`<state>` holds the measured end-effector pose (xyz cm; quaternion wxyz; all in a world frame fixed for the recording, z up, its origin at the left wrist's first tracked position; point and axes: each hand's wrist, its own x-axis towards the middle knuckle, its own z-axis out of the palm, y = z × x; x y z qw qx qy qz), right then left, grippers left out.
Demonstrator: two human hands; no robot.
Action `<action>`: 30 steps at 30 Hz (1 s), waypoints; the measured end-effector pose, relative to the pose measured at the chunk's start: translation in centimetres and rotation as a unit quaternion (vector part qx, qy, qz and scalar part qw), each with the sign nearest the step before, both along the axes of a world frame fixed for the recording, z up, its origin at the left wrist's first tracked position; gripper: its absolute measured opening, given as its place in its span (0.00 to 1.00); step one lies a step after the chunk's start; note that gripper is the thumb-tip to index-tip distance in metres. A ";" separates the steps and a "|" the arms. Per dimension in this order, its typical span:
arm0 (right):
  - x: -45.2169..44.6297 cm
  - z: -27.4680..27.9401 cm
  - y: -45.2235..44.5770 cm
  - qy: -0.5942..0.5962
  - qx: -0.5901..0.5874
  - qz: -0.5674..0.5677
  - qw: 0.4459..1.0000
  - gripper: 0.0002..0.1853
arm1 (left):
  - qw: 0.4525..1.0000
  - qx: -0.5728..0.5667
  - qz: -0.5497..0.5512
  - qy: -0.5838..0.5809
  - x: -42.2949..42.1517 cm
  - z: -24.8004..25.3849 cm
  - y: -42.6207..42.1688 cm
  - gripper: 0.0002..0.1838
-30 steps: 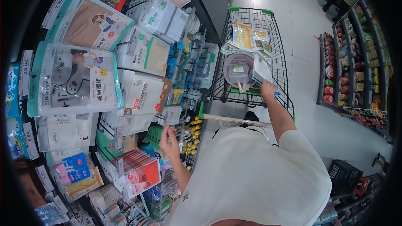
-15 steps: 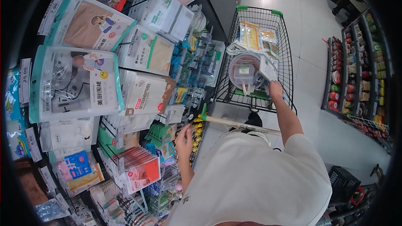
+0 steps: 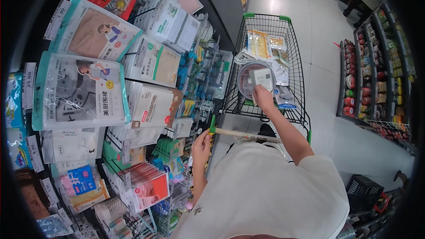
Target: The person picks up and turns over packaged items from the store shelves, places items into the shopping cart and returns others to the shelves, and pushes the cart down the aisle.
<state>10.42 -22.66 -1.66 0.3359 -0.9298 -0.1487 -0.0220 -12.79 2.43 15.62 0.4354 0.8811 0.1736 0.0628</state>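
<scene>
My right hand point(image 3: 264, 98) reaches into the shopping cart point(image 3: 303, 84). Its fingers are closed on the near edge of a white flat package point(image 3: 261, 78), held above a round tub point(image 3: 246, 92) and partly covering it. My left hand point(image 3: 202, 148) is beside the left green end of the cart handle point(image 3: 248, 134), fingers loosely bent and holding nothing I can see. Its fingertips are close to the handle end; whether they touch it I cannot tell. Yellow-and-white packets point(image 3: 260, 43) lie at the far end of the cart, and a blue-edged plastic packet point(image 3: 285, 99) is right of the tub.
A shelf of hanging goods is on my left, with a packaged kitchen apron point(image 3: 82, 93) and a red-fronted packet point(image 3: 152, 191). Shelves of jars and packets point(image 3: 368, 71) stand across the tiled aisle point(image 3: 315, 57). A black basket point(image 3: 364, 193) is behind at right. Another person is at upper right.
My right hand has moved left from the cart's right side to above the tub, carrying the white package. My left hand has risen slightly toward the handle end.
</scene>
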 end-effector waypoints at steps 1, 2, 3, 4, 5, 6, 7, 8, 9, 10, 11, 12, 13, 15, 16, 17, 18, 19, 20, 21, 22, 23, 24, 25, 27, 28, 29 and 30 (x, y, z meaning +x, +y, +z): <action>-0.3 0.2 0.7 0.003 0.004 0.018 1.000 0.07 | 1.000 0.000 -0.001 -0.001 0.0 0.0 0.0 0.15; -0.6 0.3 1.3 0.012 0.007 0.025 1.000 0.06 | 1.000 -0.006 0.001 0.004 0.0 0.0 0.1 0.15; -0.7 -0.2 1.7 0.011 0.007 0.025 1.000 0.06 | 1.000 -0.011 0.004 0.008 0.0 0.0 0.1 0.15; -0.8 -0.6 2.1 0.028 0.000 0.036 0.999 0.06 | 1.000 -0.011 0.004 0.007 -0.1 0.0 0.2 0.15; -0.9 -1.1 2.5 0.046 -0.007 0.047 0.998 0.07 | 1.000 -0.014 0.005 0.003 -0.1 0.0 0.3 0.15; -1.0 -1.7 2.8 0.045 -0.007 0.048 0.998 0.07 | 1.000 -0.017 0.006 -0.002 -0.2 -0.1 0.4 0.15; -1.0 -2.2 3.1 0.065 -0.020 0.070 0.995 0.07 | 1.000 -0.017 0.007 -0.002 -0.4 -0.2 0.5 0.15; -1.0 -2.8 3.3 0.084 -0.034 0.092 0.992 0.08 | 1.000 -0.005 0.006 0.006 -0.5 -0.3 0.7 0.15; -1.0 -2.8 3.6 0.084 -0.034 0.093 0.992 0.08 | 1.000 0.007 0.004 0.014 -0.6 -0.3 0.8 0.16; -1.1 -2.9 4.0 0.086 -0.042 0.123 0.988 0.08 | 1.000 0.008 0.005 0.013 -0.7 -0.3 0.8 0.16; -1.3 -3.0 4.3 0.088 -0.050 0.152 0.983 0.08 | 1.000 0.010 0.003 0.013 -0.9 -0.3 0.7 0.16; -1.4 -2.7 4.7 0.088 -0.050 0.153 0.983 0.08 | 1.000 0.013 0.001 0.012 -1.0 -0.3 0.7 0.16; -1.6 -2.4 5.1 0.090 -0.057 0.167 0.980 0.06 | 1.000 0.013 0.002 0.012 -1.1 -0.4 0.7 0.16; -2.1 -2.0 6.1 0.092 -0.064 0.182 0.977 0.06 | 1.000 0.005 0.008 0.026 -1.2 -0.5 0.7 0.16; -2.2 -1.9 6.5 0.086 -0.063 0.178 0.978 0.06 | 1.000 0.004 0.009 0.026 -1.3 -0.5 0.7 0.16; -2.4 -1.8 6.7 0.081 -0.063 0.175 0.979 0.07 | 1.000 -0.006 0.012 0.020 -1.3 -0.5 0.6 0.16; -2.6 -2.0 6.7 0.082 -0.064 0.176 0.979 0.07 | 1.000 -0.015 0.014 0.014 -1.3 -0.4 0.5 0.16; -2.8 -2.1 6.9 0.098 -0.059 0.174 0.978 0.07 | 1.000 -0.016 0.015 0.015 -1.4 -0.5 0.6 0.16; -3.0 -2.2 7.0 0.114 -0.053 0.172 0.977 0.07 | 1.000 -0.011 0.013 0.013 -1.4 -0.7 0.7 0.16; -3.1 -2.8 7.1 0.114 -0.054 0.172 0.977 0.07 | 1.000 -0.007 0.011 0.012 -1.4 -0.6 0.7 0.15; -3.2 -3.4 7.0 0.128 -0.035 0.187 0.973 0.07 | 1.000 -0.007 0.012 0.012 -1.4 -0.6 0.8 0.15; -3.3 -4.0 6.8 0.142 -0.016 0.201 0.969 0.08 | 1.000 -0.007 0.009 0.020 -1.4 -0.5 0.8 0.15; -3.3 -3.8 6.5 0.142 -0.017 0.201 0.969 0.08 | 1.000 -0.007 0.007 0.027 -1.4 -0.4 0.8 0.15; -3.2 -3.6 6.3 0.159 -0.012 0.209 0.965 0.08 | 1.000 -0.009 0.007 0.027 -1.4 -0.6 0.8 0.15; -3.1 -3.1 5.7 0.175 -0.008 0.217 0.960 0.09 | 1.000 -0.009 -0.001 0.018 -1.5 -0.9 0.8 0.16; -3.1 -2.8 5.4 0.181 -0.005 0.221 0.958 0.09 | 1.000 -0.010 -0.001 0.017 -1.5 -0.9 0.8 0.16; -3.0 -2.4 5.2 0.187 -0.003 0.224 0.956 0.09 | 0.999 -0.003 -0.005 0.032 -1.5 -0.9 0.9 0.16; -3.0 -2.6 5.1 0.187 -0.003 0.224 0.956 0.09 | 0.999 0.005 -0.010 0.048 -1.4 -0.9 0.9 0.16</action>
